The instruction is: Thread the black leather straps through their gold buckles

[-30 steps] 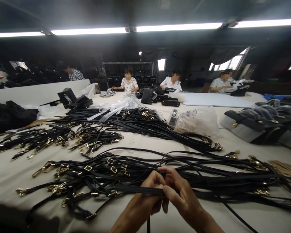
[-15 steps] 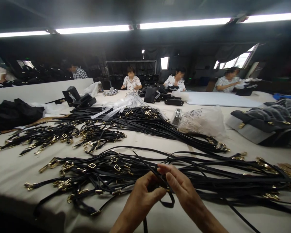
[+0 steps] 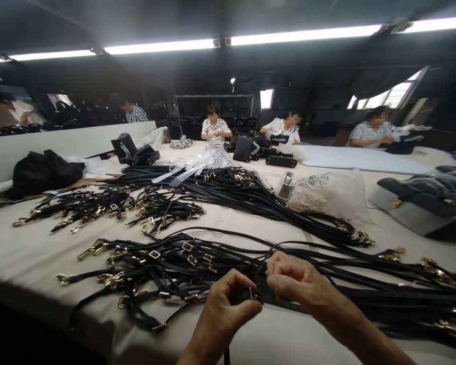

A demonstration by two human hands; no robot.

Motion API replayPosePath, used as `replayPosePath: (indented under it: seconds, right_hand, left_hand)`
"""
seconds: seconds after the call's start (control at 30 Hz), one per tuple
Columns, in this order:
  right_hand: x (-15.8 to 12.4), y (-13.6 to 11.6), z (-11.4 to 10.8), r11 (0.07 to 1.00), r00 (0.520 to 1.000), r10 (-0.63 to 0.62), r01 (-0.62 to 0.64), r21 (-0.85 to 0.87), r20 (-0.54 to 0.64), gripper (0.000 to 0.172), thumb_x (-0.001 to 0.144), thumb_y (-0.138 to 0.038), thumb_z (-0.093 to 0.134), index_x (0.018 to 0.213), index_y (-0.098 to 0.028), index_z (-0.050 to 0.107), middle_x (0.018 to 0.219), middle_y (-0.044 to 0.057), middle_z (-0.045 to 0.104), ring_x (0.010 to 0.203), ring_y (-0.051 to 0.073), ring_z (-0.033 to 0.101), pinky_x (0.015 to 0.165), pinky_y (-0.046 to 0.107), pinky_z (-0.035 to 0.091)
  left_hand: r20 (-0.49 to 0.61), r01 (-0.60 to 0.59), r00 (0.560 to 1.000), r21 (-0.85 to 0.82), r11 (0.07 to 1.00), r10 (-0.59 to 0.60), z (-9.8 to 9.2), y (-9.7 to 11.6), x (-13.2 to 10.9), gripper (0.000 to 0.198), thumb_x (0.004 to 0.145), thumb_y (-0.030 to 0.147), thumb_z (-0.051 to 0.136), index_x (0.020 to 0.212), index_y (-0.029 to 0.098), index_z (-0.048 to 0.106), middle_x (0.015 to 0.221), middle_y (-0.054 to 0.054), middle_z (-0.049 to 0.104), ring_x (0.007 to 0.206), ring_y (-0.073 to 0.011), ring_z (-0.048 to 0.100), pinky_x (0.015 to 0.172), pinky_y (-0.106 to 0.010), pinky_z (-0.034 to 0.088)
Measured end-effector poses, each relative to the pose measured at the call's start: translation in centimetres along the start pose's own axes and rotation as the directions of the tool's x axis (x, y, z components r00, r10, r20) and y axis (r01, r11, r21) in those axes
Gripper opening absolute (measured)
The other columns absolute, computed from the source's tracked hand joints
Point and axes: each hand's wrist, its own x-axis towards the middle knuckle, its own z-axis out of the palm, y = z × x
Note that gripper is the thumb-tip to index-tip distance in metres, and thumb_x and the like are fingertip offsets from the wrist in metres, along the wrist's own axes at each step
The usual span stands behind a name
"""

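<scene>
My left hand [image 3: 222, 309] and my right hand [image 3: 296, 284] meet low in the middle of the view, both pinched on one thin black strap [image 3: 253, 295] with a small gold metal piece at its end. The strap's tail drops below my left hand. Just behind my fingers lies a broad pile of black straps with gold buckles and clips [image 3: 167, 263], stretching right across the white table [image 3: 34, 253].
More strap heaps lie farther back, a short bundle [image 3: 110, 208] on the left and a long bundle [image 3: 231, 190] in the middle. A clear plastic bag [image 3: 327, 192] and dark handbags [image 3: 421, 197] sit at the right. Several people work at the far end.
The strap loop that hung between my hands is drawn in tight. My hands have shifted a little right, and the view has turned left.
</scene>
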Motion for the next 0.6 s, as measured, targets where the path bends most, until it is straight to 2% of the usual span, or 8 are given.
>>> replayPosePath:
  seconds: [0.13, 0.3, 0.37, 0.47, 0.53, 0.6]
  right_hand:
    - [-0.8, 1.4, 0.0, 0.996, 0.994, 0.071, -0.067, -0.052, 0.079, 0.028, 0.080, -0.028, 0.062, 0.054, -0.019, 0.063, 0.094, 0.003, 0.061, 0.087, 0.020, 0.054, 0.074, 0.030, 0.039]
    - [-0.7, 1.2, 1.0, 0.997, 0.991, 0.076, -0.072, -0.040, 0.110, 0.024, 0.077, -0.022, 0.061, 0.054, -0.019, 0.064, 0.089, 0.002, 0.063, 0.085, 0.019, 0.057, 0.073, 0.029, 0.041]
    - [-0.5, 1.0, 1.0, 0.998, 0.990, 0.068, -0.066, -0.019, 0.123, 0.024, 0.078, -0.022, 0.062, 0.054, -0.019, 0.065, 0.088, 0.002, 0.063, 0.084, 0.019, 0.057, 0.075, 0.030, 0.041]
    - [-0.3, 1.0, 0.6, 0.997, 0.986, 0.078, -0.076, -0.016, 0.148, 0.025, 0.079, -0.023, 0.061, 0.055, -0.018, 0.065, 0.090, 0.002, 0.065, 0.084, 0.019, 0.057, 0.075, 0.030, 0.041]
    - [-0.2, 1.1, 0.3, 0.995, 0.982, 0.100, -0.096, -0.036, 0.158, 0.024, 0.079, -0.021, 0.060, 0.056, -0.018, 0.066, 0.092, 0.002, 0.065, 0.082, 0.018, 0.056, 0.071, 0.029, 0.042]
    - [-0.1, 1.2, 0.3, 0.993, 0.978, 0.118, -0.112, -0.047, 0.171, 0.022, 0.078, -0.020, 0.061, 0.057, -0.018, 0.067, 0.094, 0.001, 0.065, 0.078, 0.017, 0.056, 0.068, 0.028, 0.042]
  left_hand:
    - [0.004, -0.006, 1.000, 0.040, 0.999, 0.006, 0.1, -0.1, -0.3, 0.013, 0.069, 0.018, 0.072, 0.079, 0.017, 0.065, 0.064, 0.005, 0.054, 0.060, -0.0113, 0.043, 0.056, -0.022, 0.033]
    - [-0.014, -0.036, 0.999, 0.047, 0.998, 0.037, 0.7, 0.1, -0.4, 0.014, 0.065, 0.015, 0.075, 0.075, 0.016, 0.066, 0.061, 0.005, 0.054, 0.059, -0.0108, 0.042, 0.055, -0.022, 0.033]
    - [0.049, -0.037, 0.998, -0.049, 0.998, 0.040, 0.3, 0.2, -0.4, 0.021, 0.063, 0.012, 0.075, 0.083, 0.016, 0.067, 0.070, 0.002, 0.061, 0.065, -0.0122, 0.049, 0.060, -0.022, 0.038]
    - [0.151, 0.059, 0.988, -0.254, 0.965, -0.021, -0.5, 0.2, -0.6, 0.033, 0.060, 0.008, 0.073, 0.090, 0.017, 0.064, 0.081, 0.000, 0.067, 0.071, -0.0147, 0.057, 0.061, -0.023, 0.045]
    - [0.123, 0.110, 0.989, -0.275, 0.955, -0.078, -0.8, 0.0, -0.8, 0.026, 0.061, 0.008, 0.072, 0.083, 0.017, 0.061, 0.073, 0.001, 0.067, 0.063, -0.0136, 0.058, 0.055, -0.023, 0.047]
    - [0.056, 0.109, 0.994, -0.219, 0.970, -0.099, -0.9, -0.3, -0.9, 0.018, 0.063, 0.008, 0.071, 0.077, 0.016, 0.062, 0.067, 0.001, 0.065, 0.058, -0.0120, 0.057, 0.054, -0.022, 0.046]
